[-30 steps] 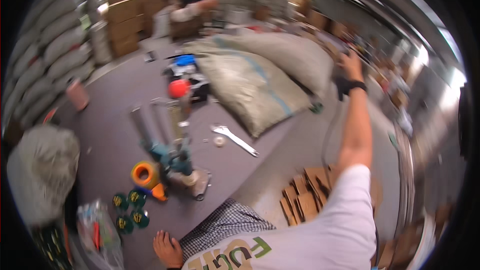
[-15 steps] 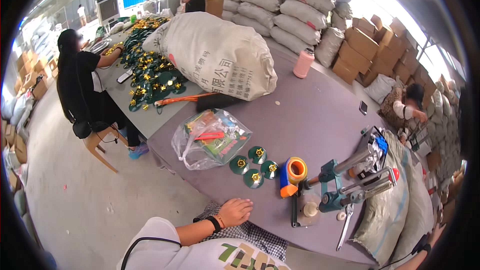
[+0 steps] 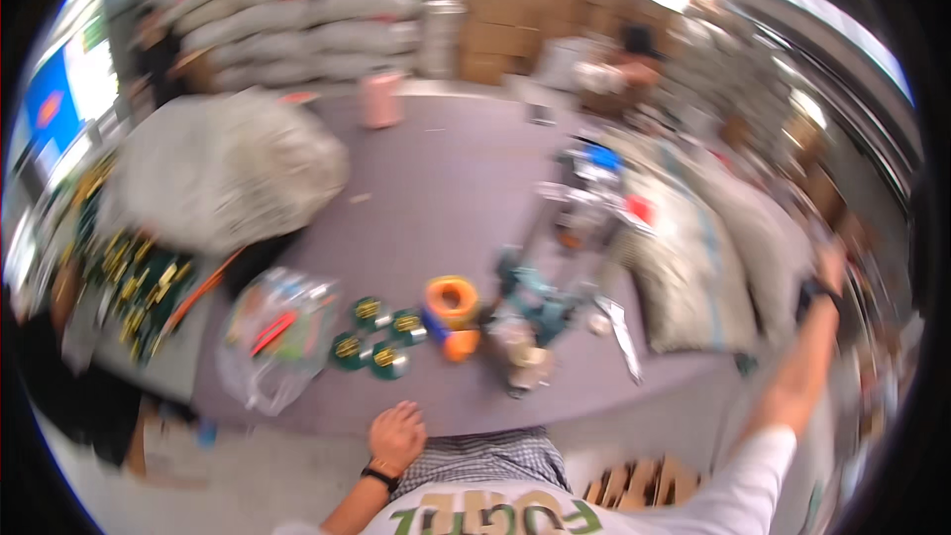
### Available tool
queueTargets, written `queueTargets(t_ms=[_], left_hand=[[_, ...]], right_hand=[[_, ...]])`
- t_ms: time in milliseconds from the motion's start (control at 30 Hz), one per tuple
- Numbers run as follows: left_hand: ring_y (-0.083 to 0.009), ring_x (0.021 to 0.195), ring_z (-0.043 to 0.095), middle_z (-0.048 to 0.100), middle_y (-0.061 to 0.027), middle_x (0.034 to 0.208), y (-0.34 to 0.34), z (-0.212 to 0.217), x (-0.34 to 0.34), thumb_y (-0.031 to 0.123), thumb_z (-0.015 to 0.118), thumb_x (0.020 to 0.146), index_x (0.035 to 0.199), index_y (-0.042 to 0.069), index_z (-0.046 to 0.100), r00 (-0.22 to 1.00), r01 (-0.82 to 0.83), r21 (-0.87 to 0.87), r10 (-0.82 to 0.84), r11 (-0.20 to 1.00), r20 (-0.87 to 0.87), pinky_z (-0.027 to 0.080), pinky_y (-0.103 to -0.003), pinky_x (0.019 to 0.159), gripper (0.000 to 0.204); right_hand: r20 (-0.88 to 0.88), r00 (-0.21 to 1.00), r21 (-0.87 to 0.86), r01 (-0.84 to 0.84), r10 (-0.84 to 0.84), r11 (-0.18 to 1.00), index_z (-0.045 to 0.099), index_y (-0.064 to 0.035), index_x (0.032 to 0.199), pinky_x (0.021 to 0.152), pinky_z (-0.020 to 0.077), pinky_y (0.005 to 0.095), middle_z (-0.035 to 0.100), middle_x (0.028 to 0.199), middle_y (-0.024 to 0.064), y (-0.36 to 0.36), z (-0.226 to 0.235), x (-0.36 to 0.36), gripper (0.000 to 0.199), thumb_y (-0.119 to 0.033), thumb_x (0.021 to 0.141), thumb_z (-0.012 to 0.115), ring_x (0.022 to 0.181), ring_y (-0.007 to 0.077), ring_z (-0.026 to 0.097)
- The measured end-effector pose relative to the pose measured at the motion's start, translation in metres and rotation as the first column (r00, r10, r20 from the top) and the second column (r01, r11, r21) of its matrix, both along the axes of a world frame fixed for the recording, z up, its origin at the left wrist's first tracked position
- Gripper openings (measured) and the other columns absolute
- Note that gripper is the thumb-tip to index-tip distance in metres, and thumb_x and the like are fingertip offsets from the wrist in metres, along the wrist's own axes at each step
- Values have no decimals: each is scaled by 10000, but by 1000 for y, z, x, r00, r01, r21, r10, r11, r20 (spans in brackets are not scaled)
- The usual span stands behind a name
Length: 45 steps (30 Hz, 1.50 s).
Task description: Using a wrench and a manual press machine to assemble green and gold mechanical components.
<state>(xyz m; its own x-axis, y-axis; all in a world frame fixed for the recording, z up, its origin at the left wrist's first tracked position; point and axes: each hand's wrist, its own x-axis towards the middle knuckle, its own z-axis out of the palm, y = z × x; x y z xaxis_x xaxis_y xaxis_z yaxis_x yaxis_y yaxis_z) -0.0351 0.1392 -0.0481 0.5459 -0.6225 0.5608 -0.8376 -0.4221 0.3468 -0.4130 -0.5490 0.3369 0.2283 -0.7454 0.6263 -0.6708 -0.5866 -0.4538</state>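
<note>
My left hand (image 3: 398,436) rests on the near edge of the purple-grey table (image 3: 436,178), fingers stretched out and holding nothing. Just beyond it lie several dark green discs (image 3: 388,360) with gold centres. A blue and orange tape dispenser (image 3: 452,303) stands to their right, beside a teal hand-lever press (image 3: 535,297) that is blurred. My right hand (image 3: 830,266) is extended far out to the right, past the stuffed woven sacks (image 3: 693,267). Motion smears its fingers, so whether it holds anything is unclear.
A clear plastic bag (image 3: 272,337) with colourful contents lies at the left, below a big white sack (image 3: 228,173). An open-ended wrench (image 3: 622,337) lies right of the press. A pink bottle (image 3: 380,99) stands at the far edge. Other people work left and far right.
The whole view has swung to the right and blurred. My right arm, barely showing at the lower right before, is now seen reaching out rightward. My left hand stays at the table edge.
</note>
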Motion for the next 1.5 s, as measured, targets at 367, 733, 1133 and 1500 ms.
queueTargets(t_ms=[367, 733, 1133, 1500], left_hand=[[-313, 1063, 560, 612, -132, 1095, -4, -23, 14, 154, 519, 840, 962, 27, 604, 995, 66, 51, -70, 997, 74, 405, -458, 905, 195], [-279, 1059, 575, 628, -95, 1087, -7, -17, 6, 123, 555, 813, 981, 53, 603, 995, 24, 27, -27, 999, 101, 413, -429, 895, 189], [-249, 1036, 591, 643, -70, 1059, -9, -11, 7, 130, 562, 807, 964, 63, 636, 995, 3, 40, -7, 999, 96, 415, -395, 884, 187], [-223, 1001, 610, 661, -46, 1012, -11, -23, 6, 144, 540, 805, 936, 81, 649, 983, -23, 21, 19, 1000, 182, 435, -369, 817, 181]], right_hand=[[50, 820, 155, 557, -570, 816, 160, 6, 1431, 733, 512, 372, 653, 883, 260, 128, 22, 26, 750, -104, 754, 463, 639, 284, 675], [15, 996, 134, 84, -86, 987, 434, 46, 1268, 531, 503, 307, 634, 747, 136, 94, -128, 64, 480, -141, 832, 513, 523, 182, 603], [-319, 919, 140, -194, 230, 971, 505, 33, 1183, 1033, 300, 474, 480, 1267, 232, 338, -394, 206, 438, -248, 853, 564, 1230, 376, 396], [-292, 939, 86, -162, 180, 983, 539, 6, 1140, 1003, 334, 439, 503, 1258, 181, 339, -400, 197, 362, -194, 842, 580, 1218, 341, 427]])
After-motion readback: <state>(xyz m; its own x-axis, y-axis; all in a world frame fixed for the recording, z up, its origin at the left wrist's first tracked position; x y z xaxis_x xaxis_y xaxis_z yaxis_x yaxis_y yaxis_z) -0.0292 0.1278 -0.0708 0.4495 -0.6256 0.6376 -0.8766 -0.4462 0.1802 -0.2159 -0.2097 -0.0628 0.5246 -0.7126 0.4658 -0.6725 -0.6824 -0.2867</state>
